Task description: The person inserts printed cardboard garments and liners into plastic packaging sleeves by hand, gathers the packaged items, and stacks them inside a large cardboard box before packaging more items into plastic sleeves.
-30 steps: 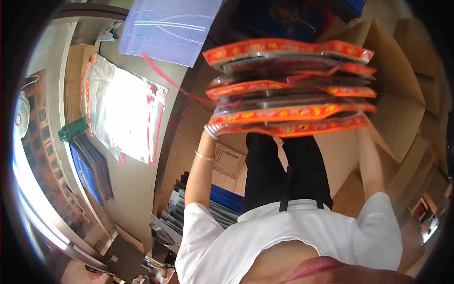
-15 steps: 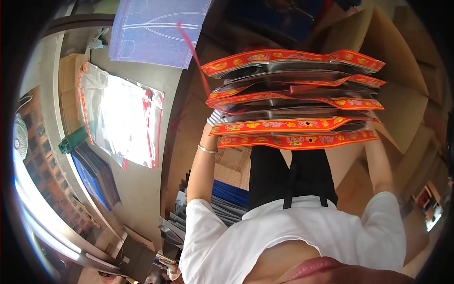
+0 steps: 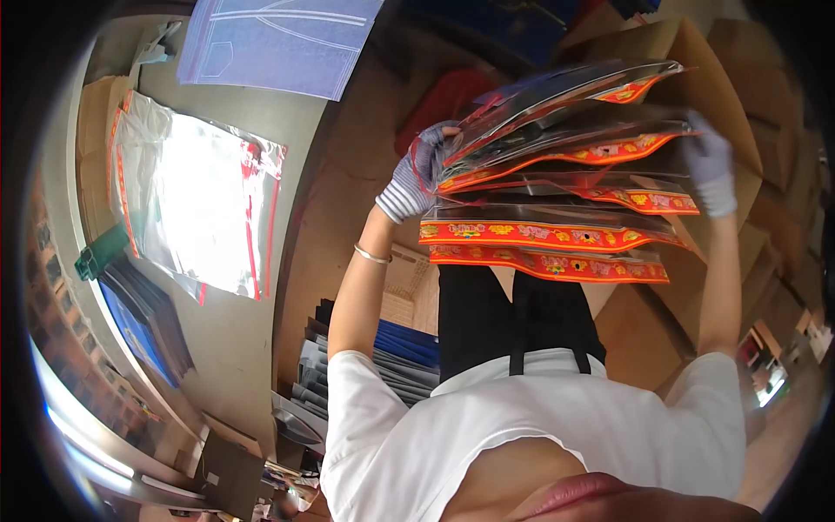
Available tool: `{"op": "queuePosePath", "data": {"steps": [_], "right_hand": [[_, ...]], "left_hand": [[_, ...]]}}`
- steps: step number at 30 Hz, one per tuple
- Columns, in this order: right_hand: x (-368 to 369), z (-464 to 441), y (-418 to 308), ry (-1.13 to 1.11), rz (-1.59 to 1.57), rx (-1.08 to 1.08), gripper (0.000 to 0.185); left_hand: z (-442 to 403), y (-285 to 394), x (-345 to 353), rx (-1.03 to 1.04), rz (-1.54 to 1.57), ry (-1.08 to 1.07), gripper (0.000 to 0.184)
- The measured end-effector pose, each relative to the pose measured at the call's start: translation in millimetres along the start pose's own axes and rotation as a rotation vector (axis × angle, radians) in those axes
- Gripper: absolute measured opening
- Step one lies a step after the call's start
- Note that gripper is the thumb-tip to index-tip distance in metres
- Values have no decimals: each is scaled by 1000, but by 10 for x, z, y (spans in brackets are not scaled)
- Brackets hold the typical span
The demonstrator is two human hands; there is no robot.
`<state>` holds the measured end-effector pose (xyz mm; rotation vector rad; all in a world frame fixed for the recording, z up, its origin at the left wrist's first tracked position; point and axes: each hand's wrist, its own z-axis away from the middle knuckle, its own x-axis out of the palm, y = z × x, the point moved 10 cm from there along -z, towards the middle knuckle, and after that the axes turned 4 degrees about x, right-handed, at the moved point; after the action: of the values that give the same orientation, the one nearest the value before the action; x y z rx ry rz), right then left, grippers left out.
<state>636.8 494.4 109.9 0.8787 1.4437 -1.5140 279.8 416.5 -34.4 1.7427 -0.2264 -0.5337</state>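
right fingers (image 3: 703, 139) have emerged, state too blurred to tell; left fingers (image 3: 450, 131) grip packets (image 3: 557, 132), red labels (image 3: 548, 233) illegible.

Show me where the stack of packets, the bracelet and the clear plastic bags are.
Stack of packets (image 3: 591, 154): head view, on a red printed strip near its middle.
Bracelet (image 3: 372, 255): head view, on the middle of its band.
Clear plastic bags (image 3: 209, 204): head view, on their bright middle.

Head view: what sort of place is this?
Probably a packing workshop, judging by plastic packets with red printed strips, clear plastic bags on the worktop, and a cardboard box.
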Motion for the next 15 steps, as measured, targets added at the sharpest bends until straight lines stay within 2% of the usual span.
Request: {"op": "queuePosePath", "data": {"steps": [1, 2, 4, 5, 6, 8, 9, 12, 13, 14, 15], "right_hand": [[-303, -44, -485, 30, -281, -42, 20], [-471, -6, -731, 55, -395, -19, 16], [-480, 154, -1533, -52, -281, -377, 23], [-426, 266, -1940, -97, -166, -619, 30], [-324, 328, -2232, -95, 36, -696, 30], [-70, 373, -2343, -175, 81, -808, 29], [-32, 370, -2317, -116, 82, -845, 29], [-172, 328, -2295, -173, -145, -854, 27], [-387, 302, -2281, -110, -228, -816, 25], [-617, 216, -1972, -18, -456, -708, 22], [-908, 195, -1484, 240, -583, -408, 19]], "left_hand": [[52, -124, 45, -35, 4, -42, 53], [68, -187, 62, -102, 82, -29, 53], [104, -307, 92, -234, 237, 15, 53], [98, -235, 65, -221, 193, -1, 54], [137, -307, 75, -271, 229, 5, 55], [208, -428, 89, -372, 300, 23, 59], [190, -379, 84, -315, 220, -11, 59], [114, -255, 59, -251, 112, -26, 58], [84, -184, 38, -221, 53, -41, 57], [62, -119, 16, -177, 1, -29, 56], [40, -53, -8, -133, -53, -15, 54]]}}
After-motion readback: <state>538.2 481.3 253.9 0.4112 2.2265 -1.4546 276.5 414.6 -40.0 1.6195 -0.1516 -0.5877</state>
